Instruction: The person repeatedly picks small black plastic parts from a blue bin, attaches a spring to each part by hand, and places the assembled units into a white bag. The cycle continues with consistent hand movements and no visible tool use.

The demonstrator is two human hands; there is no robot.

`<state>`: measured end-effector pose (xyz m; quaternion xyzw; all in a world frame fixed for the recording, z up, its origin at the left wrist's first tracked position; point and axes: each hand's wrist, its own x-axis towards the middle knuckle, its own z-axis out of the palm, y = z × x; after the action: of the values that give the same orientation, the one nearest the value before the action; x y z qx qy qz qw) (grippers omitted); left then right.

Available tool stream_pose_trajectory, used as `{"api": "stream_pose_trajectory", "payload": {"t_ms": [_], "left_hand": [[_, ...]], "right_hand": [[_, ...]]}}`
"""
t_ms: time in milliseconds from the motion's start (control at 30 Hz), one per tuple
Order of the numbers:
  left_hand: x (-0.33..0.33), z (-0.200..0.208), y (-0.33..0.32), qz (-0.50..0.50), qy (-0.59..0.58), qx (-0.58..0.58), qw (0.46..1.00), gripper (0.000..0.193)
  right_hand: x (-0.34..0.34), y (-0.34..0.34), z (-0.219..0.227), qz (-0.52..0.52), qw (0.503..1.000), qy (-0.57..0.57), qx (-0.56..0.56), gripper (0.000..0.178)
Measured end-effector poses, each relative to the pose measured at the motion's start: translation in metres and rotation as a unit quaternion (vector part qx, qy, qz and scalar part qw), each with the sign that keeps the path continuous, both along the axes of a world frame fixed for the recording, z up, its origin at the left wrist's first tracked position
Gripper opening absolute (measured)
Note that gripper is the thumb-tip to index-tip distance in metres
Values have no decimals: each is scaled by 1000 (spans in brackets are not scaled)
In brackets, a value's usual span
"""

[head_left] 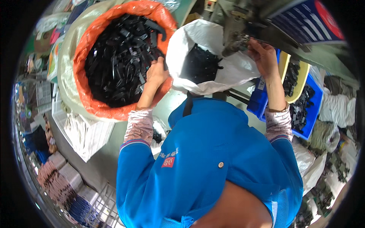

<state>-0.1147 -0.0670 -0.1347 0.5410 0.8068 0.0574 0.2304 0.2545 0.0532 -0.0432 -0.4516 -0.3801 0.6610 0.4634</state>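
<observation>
My left hand (156, 73) is at the right rim of an orange woven sack (84, 93), its fingers closed around a black plastic part (163, 56). Loose black plastic parts (118, 60) fill that sack. Farther right, my right hand (264, 57) is raised beside the metal head of a machine (236, 40). Thumb and fingers there are pinched together; what they hold is too small to make out. Between my hands stands a white sack (176, 47) with more black parts (201, 64) in it.
Right of the white sack are a yellow bin (303, 76) and a blue bin (316, 110), both holding small black parts. A blue printed board (306, 22) hangs at upper right. On the left are a white crate (85, 138) and stacked goods (57, 176).
</observation>
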Motion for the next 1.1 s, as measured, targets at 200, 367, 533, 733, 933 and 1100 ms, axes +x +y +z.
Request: {"api": "stream_pose_trajectory", "payload": {"t_ms": [200, 367, 533, 733, 933, 1100], "left_hand": [[-20, -13, -8, 10, -60, 120, 991, 34], [-18, 4, -20, -298, 15, 222, 928, 47], [-13, 3, 7, -487, 190, 14, 853, 40], [-48, 4, 3, -559, 206, 164, 787, 26], [-59, 12, 10, -380, 217, 280, 854, 51], [-73, 31, 24, -100, 195, 451, 865, 42]], "right_hand": [[-17, -17, 29, 86, 994, 34, 63, 14], [-22, -7, 19, 99, 994, 10, 50, 16], [-20, -7, 12, 67, 986, -43, 143, 19], [-40, -35, -25, -82, 857, -293, 416, 22], [52, -161, 0, -143, 872, -322, 339, 9], [173, -212, -22, -280, 817, -478, 157, 10]]}}
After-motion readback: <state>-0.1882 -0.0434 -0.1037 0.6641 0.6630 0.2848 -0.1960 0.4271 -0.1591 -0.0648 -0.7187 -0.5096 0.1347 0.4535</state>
